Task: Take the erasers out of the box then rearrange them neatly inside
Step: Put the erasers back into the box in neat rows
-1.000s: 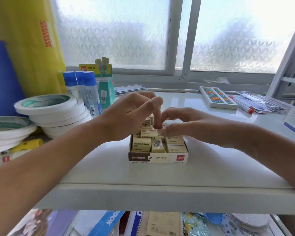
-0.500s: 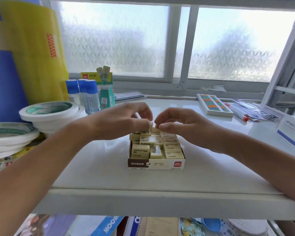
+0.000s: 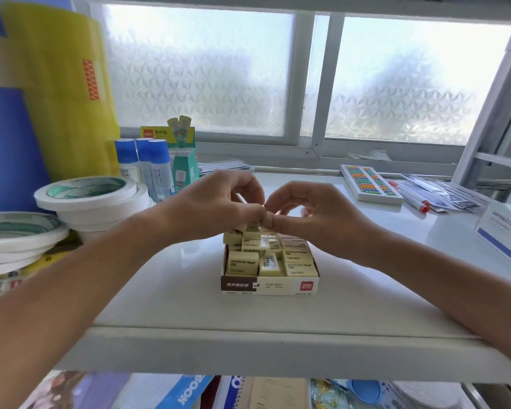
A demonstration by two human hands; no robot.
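A low white and brown eraser box (image 3: 269, 286) stands in the middle of the white shelf. Several pale yellow wrapped erasers (image 3: 264, 255) fill it, some piled crookedly at the back. Both hands hover over the back of the box with fingertips meeting. My left hand (image 3: 210, 205) pinches an eraser (image 3: 250, 225) at the top of the pile. My right hand (image 3: 310, 214) curls beside it, thumb and forefinger touching the same spot; whether it holds anything is hidden.
Stacked tape rolls (image 3: 92, 199) and blue-capped glue sticks (image 3: 151, 166) crowd the left side. A bead abacus (image 3: 369, 183), pens (image 3: 410, 197) and a card box (image 3: 505, 231) lie to the right. The shelf edge (image 3: 248, 346) runs in front, with books on the shelf below.
Both hands have drawn their fingertips together over the back of the box. My left hand now pinches an eraser at the top of the pile. The view has tilted up slightly.
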